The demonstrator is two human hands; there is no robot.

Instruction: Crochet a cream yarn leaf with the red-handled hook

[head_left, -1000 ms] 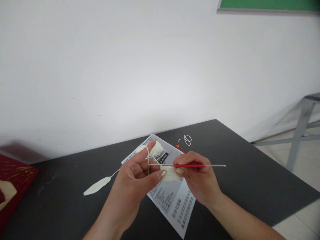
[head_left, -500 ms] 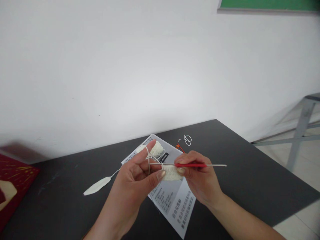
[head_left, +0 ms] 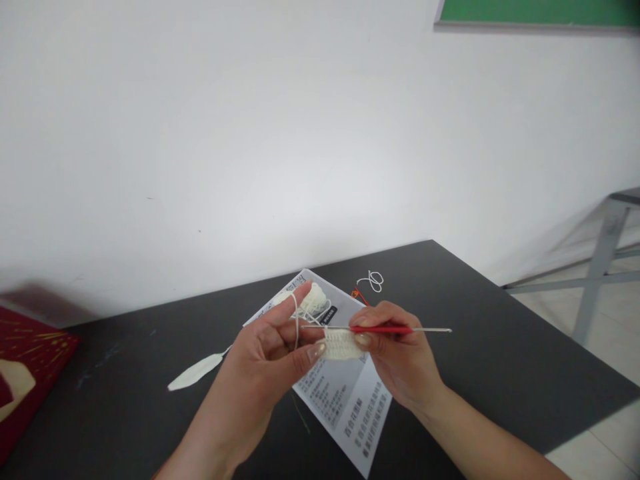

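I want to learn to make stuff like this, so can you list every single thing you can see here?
Red-handled metal crochet hook: one, red and silver, held level in the right hand.
Small cream crocheted piece: one, cream, pinched between both hands.
Thin cream yarn strand: one, cream, looped over the left index finger.
Cream yarn ball: one, cream, on the sheet behind the hands.
Printed paper instruction sheet: one, white and grey, on the table under the hands.
Cream leaf-shaped crocheted piece: one, cream, on the table at left.
White looped cord: one, white, far side of the table.
Dark red box: one, red, left edge.
Black table: one, black.
Left hand: one.
Right hand: one.
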